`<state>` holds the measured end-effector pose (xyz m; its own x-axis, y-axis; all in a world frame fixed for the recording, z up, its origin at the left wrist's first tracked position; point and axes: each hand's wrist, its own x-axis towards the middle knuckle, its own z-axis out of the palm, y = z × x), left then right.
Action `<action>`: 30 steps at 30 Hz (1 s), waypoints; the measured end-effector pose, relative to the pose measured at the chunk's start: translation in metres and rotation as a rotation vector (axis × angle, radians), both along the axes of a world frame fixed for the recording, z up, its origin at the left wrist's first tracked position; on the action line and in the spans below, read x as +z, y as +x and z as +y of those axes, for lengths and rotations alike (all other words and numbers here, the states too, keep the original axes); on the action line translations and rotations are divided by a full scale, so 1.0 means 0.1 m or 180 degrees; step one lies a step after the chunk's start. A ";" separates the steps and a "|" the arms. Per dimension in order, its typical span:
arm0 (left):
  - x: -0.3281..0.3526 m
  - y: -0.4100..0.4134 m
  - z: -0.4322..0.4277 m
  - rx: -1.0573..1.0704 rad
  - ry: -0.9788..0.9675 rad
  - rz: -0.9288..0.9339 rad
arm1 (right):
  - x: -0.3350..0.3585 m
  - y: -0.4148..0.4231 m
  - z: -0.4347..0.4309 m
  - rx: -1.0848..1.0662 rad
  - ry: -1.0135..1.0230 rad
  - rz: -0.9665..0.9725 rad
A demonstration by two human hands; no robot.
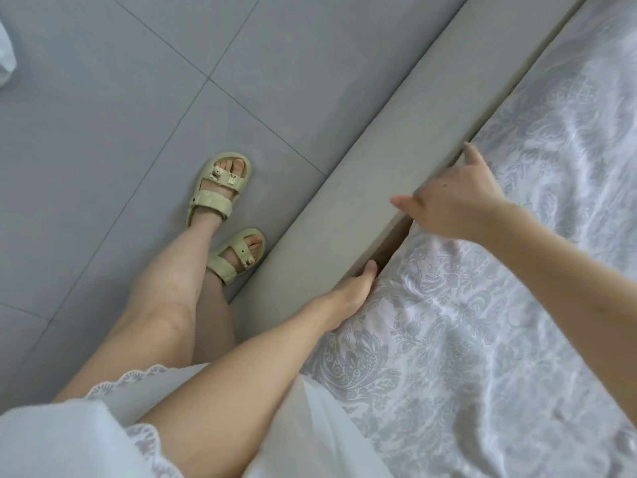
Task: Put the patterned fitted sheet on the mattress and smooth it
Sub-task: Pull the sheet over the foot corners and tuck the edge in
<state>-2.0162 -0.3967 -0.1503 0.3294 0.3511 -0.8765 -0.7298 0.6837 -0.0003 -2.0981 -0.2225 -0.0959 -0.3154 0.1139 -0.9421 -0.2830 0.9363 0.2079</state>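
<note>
The left hand [351, 293] reaches down between the patterned fitted sheet [482, 322] on the mattress and the grey bed frame [344, 188], its fingers hidden. The right hand [455, 201] sits at the same edge farther along. Neither hand's grip can be told.

Head view: steep downward look, close above bed frame [344, 167], tiled floor [103, 132].

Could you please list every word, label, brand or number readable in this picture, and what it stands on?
None: no readable text shows anywhere.
The patterned fitted sheet bears only floral ornament; the sandals carry small charms with no legible lettering; the bed frame and floor tiles are plain.
</note>
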 end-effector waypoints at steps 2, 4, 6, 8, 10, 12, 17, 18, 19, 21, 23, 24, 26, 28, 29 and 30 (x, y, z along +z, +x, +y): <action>-0.05 0.02 0.02 0.0023 -0.0135 0.0004 | -0.01 0.05 0.08 0.0007 0.0055 -0.0301; -0.06 0.02 0.02 -0.0033 -0.0200 0.0060 | -0.17 0.08 0.00 0.0000 0.0086 -0.0492; -0.05 0.03 0.01 -0.0121 -0.0234 0.0148 | -0.32 0.11 -0.09 -0.0157 0.0284 -0.0611; -0.06 0.03 -0.05 -0.0290 -0.0129 0.0508 | -0.38 0.10 -0.10 -0.0343 0.0528 -0.0767; -0.09 0.05 -0.22 -0.0091 -0.0113 0.1055 | -0.37 0.10 -0.09 -0.0432 0.0520 -0.0658; -0.07 0.09 -0.49 0.0278 -0.0223 0.1445 | -0.30 0.10 -0.15 -0.0437 0.0295 -0.0216; -0.02 0.38 -1.10 -0.0021 0.0035 0.1143 | 0.01 0.32 -0.53 -0.0600 -0.0475 0.1350; 0.00 0.43 -1.12 -0.0167 0.0079 0.1029 | 0.09 0.40 -0.65 -0.0710 -0.0643 0.1477; 0.01 0.47 -1.12 -0.0203 0.0095 0.0901 | 0.17 0.49 -0.78 -0.0827 -0.0790 0.1521; 0.01 0.56 -1.05 -0.0249 0.0060 0.0700 | 0.27 0.72 -1.05 -0.0992 -0.1007 0.1609; -0.02 0.59 -0.97 -0.0124 -0.0033 0.0461 | 0.29 0.99 -1.31 -0.1052 -0.1109 0.1690; -0.06 0.60 -0.96 0.0060 0.0012 0.0309 | 0.27 1.12 -1.43 -0.1002 -0.1132 0.1756; -0.12 0.54 -1.03 0.0219 0.0016 0.0237 | 0.18 1.36 -1.61 -0.0835 -0.1181 0.1920; -0.14 0.47 -1.19 0.0291 -0.0138 0.0331 | 0.06 1.53 -1.75 -0.0762 -0.1238 0.1921; -0.17 0.50 -1.31 0.0267 -0.0148 0.0354 | 0.02 1.58 -1.83 -0.0757 -0.1265 0.1800; -0.22 0.60 -1.46 0.0242 -0.0155 0.0479 | -0.01 1.61 -1.91 -0.0736 -0.1248 0.1634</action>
<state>-1.9557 -0.5424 -0.1720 0.1672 0.3258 -0.9305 -0.7736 0.6285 0.0811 -1.9375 -0.4133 -0.0968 -0.7417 -0.0870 -0.6651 -0.0231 0.9943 -0.1044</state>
